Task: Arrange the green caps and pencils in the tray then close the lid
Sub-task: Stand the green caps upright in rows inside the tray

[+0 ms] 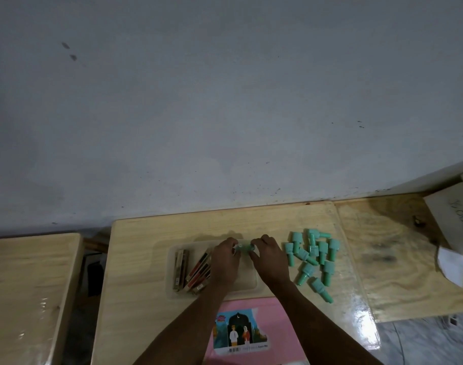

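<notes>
- A second wooden table (27, 285) stands at the far left, apart from the main wooden table (146, 259) across a dark gap.
- A clear tray (248, 281) lies on the main table, near the middle.
- Pencils (190, 267) lie in the tray's left part, some straight and some slanted.
- The left hand (224, 260) reaches over the tray, its fingers pinched on a green cap (243, 248) at the tray's far edge.
- The right hand (268, 259) grips the same cap from the other side, fingers curled close.
- A pink lid (275, 330) with a picture label lies just below the tray, at the table's near edge.
- A loose heap of green caps (313, 256) lies on the table right of the tray.
- A grey box (451, 214) sits at the far right on a plywood board (399, 264).
</notes>
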